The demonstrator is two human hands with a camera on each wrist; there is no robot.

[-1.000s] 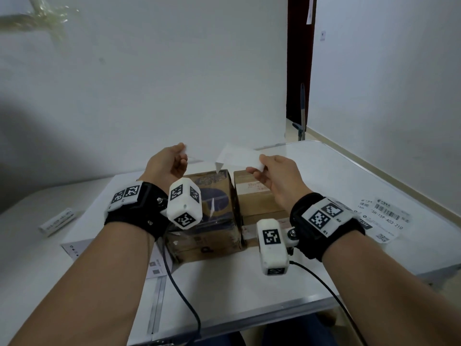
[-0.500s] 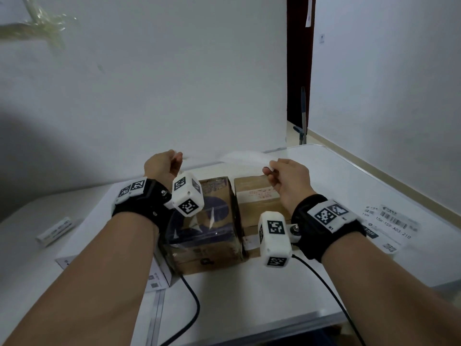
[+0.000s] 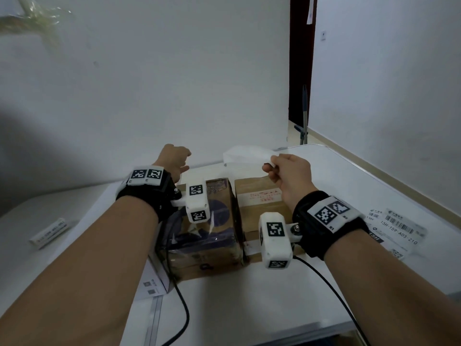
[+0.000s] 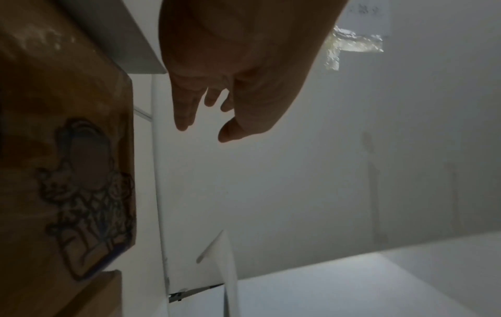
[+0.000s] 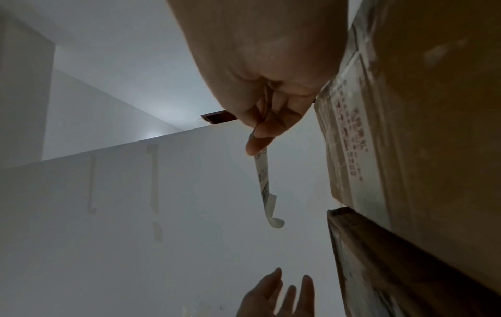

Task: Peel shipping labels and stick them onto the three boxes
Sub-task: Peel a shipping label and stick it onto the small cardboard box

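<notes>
My right hand [image 3: 270, 166] pinches one end of a white shipping label [image 3: 243, 156] between thumb and finger, holding it nearly flat above the far edge of the plain brown box [image 3: 259, 198]. In the right wrist view the label [image 5: 265, 184] hangs from the pinch with its free end curled. My left hand [image 3: 184, 161] hovers beyond the blue-printed, tape-wrapped box [image 3: 209, 221]. Its fingers [image 4: 184, 120] are loosely spread and hold nothing. A white box [image 3: 159, 273] shows partly under my left forearm.
More printed labels [image 3: 396, 228] lie on the white table [image 3: 249, 308] at the right. A narrow label strip [image 3: 47, 232] lies at the left. Wrist camera cables trail over the table's near side. A white wall stands close behind the boxes.
Both hands have moved farther away, past the boxes' far edges. The label has gone from tilted up to nearly flat. My left hand's fingers have loosened.
</notes>
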